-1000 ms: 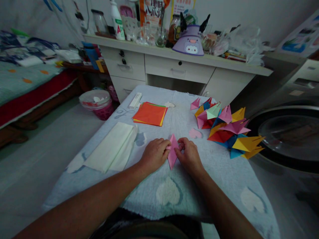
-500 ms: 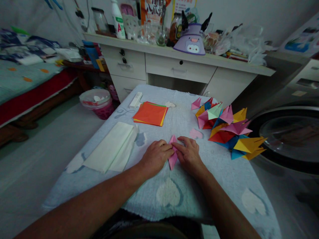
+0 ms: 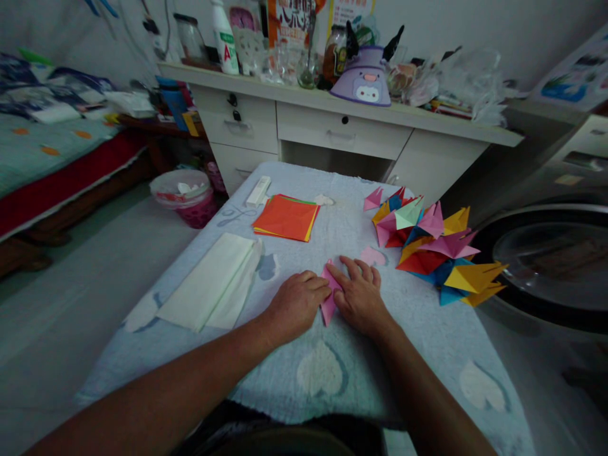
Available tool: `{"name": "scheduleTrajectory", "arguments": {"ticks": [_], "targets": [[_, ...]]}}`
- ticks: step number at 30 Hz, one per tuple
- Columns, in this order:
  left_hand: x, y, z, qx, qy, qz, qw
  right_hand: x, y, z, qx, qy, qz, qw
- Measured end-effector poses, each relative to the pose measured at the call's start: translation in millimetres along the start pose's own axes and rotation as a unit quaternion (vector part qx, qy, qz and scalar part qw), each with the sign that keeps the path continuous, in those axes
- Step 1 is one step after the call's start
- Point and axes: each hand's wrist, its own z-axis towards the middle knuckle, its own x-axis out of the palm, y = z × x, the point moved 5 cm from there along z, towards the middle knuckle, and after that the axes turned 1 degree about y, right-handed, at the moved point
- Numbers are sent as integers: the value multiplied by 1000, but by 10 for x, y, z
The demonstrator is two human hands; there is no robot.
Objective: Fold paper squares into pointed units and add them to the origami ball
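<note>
In the head view, the pink paper (image 3: 327, 311) lay on the cloth-covered bench (image 3: 339, 231), between the left hand (image 3: 297, 301) and the right hand (image 3: 361, 296). The left fingers were bent and together at its left edge; clamping could not be determined. The right fingers were apart, index finger on the paper. The square paper stack (image 3: 287, 218) lay beyond the left hand.
</note>
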Motion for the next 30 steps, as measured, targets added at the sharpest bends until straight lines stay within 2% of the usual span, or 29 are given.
{"name": "scheduleTrajectory", "arguments": {"ticks": [14, 21, 25, 30], "targets": [[-45, -10, 21, -2, 0, -12, 1000, 44, -42, 88, 41, 4, -7, 999], [-80, 87, 66, -12, -10, -75, 997, 58, -176, 60, 24, -36, 35, 998], [-73, 155, 96, -21, -3, -88, 996, 108, -210, 69, 12, -33, 30, 999], [-64, 211, 122, -16, 0, -102, 995, 114, -190, 72, 34, -32, 15, 999]]}}
